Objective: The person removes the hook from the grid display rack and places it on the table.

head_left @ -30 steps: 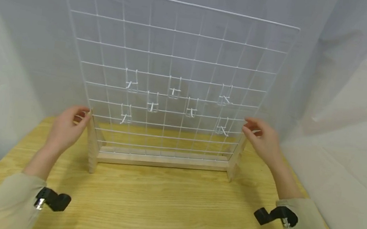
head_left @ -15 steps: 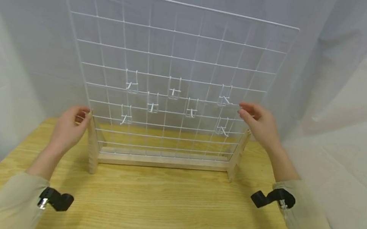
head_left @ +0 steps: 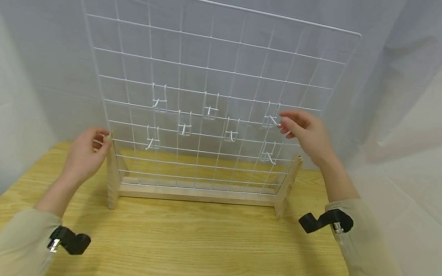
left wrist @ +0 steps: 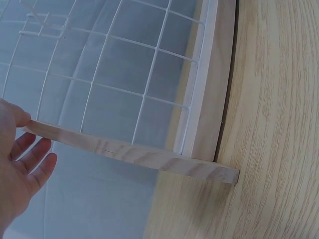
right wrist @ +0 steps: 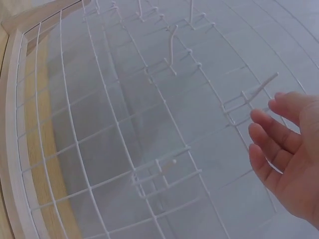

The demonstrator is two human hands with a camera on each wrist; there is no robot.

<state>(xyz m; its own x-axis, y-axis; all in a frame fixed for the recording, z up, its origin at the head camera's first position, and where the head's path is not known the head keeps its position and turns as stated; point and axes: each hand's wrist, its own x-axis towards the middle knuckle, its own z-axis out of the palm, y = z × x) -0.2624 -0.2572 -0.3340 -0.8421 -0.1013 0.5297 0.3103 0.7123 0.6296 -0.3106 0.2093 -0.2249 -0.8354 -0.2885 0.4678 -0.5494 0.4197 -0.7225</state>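
A white wire grid panel (head_left: 214,2) stands upright in a pale wooden stand (head_left: 197,196) on the table. Several white wire hooks hang on it across the lower half. My left hand (head_left: 85,153) pinches the upper end of the left wooden upright (left wrist: 124,152); in the left wrist view the thumb lies on one side, with the other fingers spread below. Loosely bent fingers of my right hand (head_left: 308,132) are right at the prong of the upper right hook (head_left: 271,118). In the right wrist view that hook (right wrist: 256,92) sits just beyond the fingertips.
The stand's right upright (head_left: 288,185) is below the right hand. Wood-grain table (head_left: 190,249) extends in front. Pale sheets (head_left: 422,149) hang behind and at both sides. A black wrist camera (head_left: 326,221) is strapped to each sleeve.
My right hand has left the right upright and moved up and inward to the upper right hook. The left hand has stayed at the left upright.
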